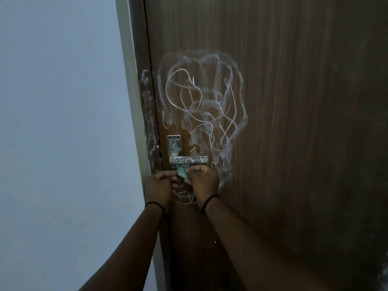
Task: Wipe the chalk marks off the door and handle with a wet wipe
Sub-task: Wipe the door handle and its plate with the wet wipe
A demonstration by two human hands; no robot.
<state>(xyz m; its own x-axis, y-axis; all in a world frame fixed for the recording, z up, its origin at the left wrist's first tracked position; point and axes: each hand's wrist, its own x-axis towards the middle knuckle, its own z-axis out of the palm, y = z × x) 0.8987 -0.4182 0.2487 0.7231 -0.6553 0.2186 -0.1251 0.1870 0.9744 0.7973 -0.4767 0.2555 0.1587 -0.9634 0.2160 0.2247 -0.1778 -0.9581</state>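
Task looks barely started: the dark wood door (283,101) carries a big tangle of white chalk marks (203,101) above and to the right of the handle (188,160), all unwiped as far as I can see. More chalk smears run down the door's left edge by the door frame (128,80), and a few loops show on the door just below the hands. The handle's lever has scribbles along its top face, and the back plate (174,142) above it has small marks too. So door, edge strip and handle all look left to do. Both hands are up at the left edge of the door, right under the lever. Left hand (159,185) and right hand (204,181) have fingers curled in tight, nearly fists, pinching a small pale greenish scrunch between them, likely the wet wipe (182,172). It sits just below the lever, touching or nearly touching it; cannot tell which. Looks like the wipe is being unfolded or bunched ready for use, not yet pressed on the chalk. Thin dark bands (210,201) on both wrists.
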